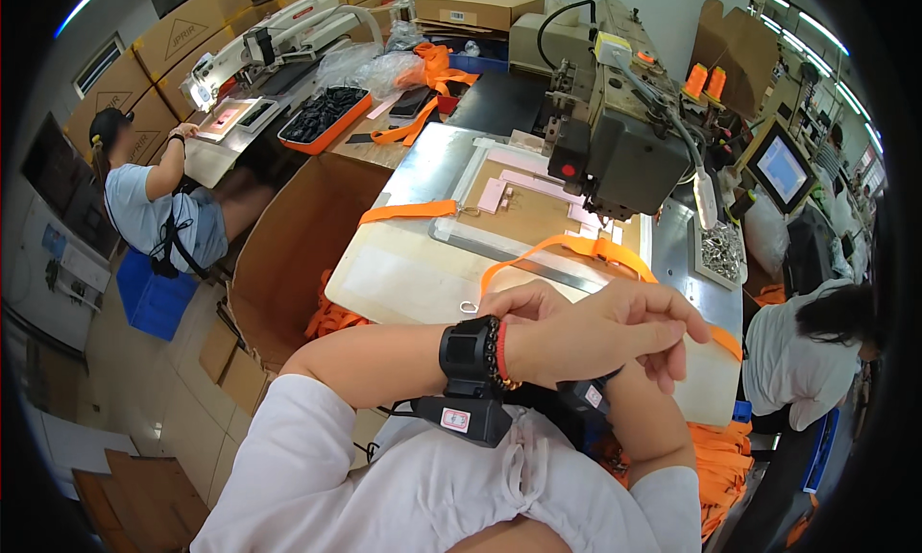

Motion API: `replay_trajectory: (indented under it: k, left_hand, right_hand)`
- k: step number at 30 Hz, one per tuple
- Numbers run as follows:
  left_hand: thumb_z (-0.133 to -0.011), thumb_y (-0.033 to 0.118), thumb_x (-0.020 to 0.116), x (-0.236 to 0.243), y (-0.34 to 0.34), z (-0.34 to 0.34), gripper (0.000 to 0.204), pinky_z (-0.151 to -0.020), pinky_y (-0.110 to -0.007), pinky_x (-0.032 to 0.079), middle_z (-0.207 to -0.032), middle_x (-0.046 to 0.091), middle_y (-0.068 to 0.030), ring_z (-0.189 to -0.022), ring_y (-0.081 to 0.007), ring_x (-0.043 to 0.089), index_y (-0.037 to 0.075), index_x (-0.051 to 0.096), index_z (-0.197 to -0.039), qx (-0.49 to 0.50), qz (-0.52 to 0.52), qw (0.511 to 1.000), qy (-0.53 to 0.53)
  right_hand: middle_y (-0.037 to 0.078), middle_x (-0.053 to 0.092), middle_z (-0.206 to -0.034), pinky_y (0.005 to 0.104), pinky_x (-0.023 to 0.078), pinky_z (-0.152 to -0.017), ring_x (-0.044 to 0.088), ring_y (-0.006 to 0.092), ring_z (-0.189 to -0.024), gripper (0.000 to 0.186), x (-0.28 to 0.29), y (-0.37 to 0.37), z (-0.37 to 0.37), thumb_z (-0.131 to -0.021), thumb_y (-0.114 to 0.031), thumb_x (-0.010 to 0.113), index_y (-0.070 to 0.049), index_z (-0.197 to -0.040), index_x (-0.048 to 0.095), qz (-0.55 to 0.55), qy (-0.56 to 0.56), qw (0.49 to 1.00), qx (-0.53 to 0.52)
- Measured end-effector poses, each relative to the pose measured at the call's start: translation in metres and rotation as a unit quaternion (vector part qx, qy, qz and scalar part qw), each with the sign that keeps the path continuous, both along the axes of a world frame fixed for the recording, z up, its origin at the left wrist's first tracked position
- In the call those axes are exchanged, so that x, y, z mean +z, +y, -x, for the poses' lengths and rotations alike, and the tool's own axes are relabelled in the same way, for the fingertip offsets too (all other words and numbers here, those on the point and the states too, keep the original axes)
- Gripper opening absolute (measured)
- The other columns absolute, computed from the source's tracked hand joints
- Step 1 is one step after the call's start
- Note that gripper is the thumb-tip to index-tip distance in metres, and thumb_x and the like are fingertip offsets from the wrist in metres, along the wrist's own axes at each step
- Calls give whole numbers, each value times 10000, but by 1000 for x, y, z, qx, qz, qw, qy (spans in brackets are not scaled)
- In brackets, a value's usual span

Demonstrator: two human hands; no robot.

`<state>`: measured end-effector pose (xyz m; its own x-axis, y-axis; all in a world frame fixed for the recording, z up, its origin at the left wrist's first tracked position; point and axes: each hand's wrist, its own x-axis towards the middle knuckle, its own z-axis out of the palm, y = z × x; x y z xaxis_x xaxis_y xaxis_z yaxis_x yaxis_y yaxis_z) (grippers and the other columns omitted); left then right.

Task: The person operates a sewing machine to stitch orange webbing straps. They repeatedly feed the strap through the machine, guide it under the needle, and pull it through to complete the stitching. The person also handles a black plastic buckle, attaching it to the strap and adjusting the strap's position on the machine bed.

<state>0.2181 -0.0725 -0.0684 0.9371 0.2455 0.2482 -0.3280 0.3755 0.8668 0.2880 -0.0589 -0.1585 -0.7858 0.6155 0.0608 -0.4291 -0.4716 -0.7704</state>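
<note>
My forearms cross in front of the sewing machine. Over the work plate, my left hand (610, 327) reaches rightward with its fingers curled; anything inside them is hidden. Behind its wrist shows my right hand (526, 302), fingers bent and partly covered. An orange strap (629, 258) with a slider arches over the plate's near part; one end runs down behind my right hand, the other passes beyond my left fingers. A metal hook (469, 307) lies beside the right hand. Pink pieces (492, 195) sit in the clamp frame (538, 247) under the machine head (615, 149).
Another orange strap (408, 211) lies across the plate's left. A cardboard box (279, 231) with orange straps stands left; a tray of metal hooks (718, 253) is right. Two people sit nearby, one far left (173, 193), one right (802, 361). A screen (780, 167) stands right.
</note>
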Motion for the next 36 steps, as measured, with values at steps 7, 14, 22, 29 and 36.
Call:
replay_trajectory:
  k: [7, 14, 22, 29, 36]
  left_hand:
    - [-1055, 185, 460, -4, -15, -6, 257, -764, -240, 487, -838, 642, -40, -803, -97, 620, 18, 588, -1201, -31, 33, 999, 4]
    - [-1036, 146, 476, 2, -11, -10, 252, -777, -255, 496, -819, 624, -53, -802, -121, 618, 6, 578, -1220, -24, 115, 993, -24]
    - [-1027, 111, 461, -3, 59, -8, 260, -799, -280, 523, -861, 625, -58, -814, -127, 618, -25, 582, -1213, 271, 55, 960, -52]
    - [-1034, 101, 458, 3, 88, 10, 234, -755, -245, 492, -815, 635, -57, -791, -102, 607, -14, 621, -1157, 436, -201, 876, -45]
    - [-1025, 84, 454, -7, 84, 3, 236, -753, -260, 490, -814, 632, -51, -792, -106, 603, -21, 617, -1161, 401, -317, 859, 0]
  right_hand:
    - [-39, 622, -906, 218, 496, -662, 601, 59, -761, 235, -11, -6, 8, -1023, -301, 559, -71, -980, 584, 38, 37, 996, 70]
    - [18, 605, -1180, 298, 471, -884, 572, 132, -1026, 240, -10, -26, 16, -1006, -224, 574, -65, -1185, 583, -161, -155, 975, -4]
    - [44, 604, -1259, 338, 477, -974, 582, 159, -1131, 308, -32, -40, 38, -981, -164, 580, -60, -1270, 554, -147, -185, 956, -175]
    - [22, 640, -1106, 354, 538, -843, 641, 151, -970, 284, -11, -44, 17, -1020, -174, 506, -88, -1290, 500, 154, 62, 971, -172]
    - [46, 651, -1117, 290, 549, -840, 649, 127, -953, 277, -3, -42, 4, -1046, -145, 483, -47, -1301, 531, 125, -4, 979, -159]
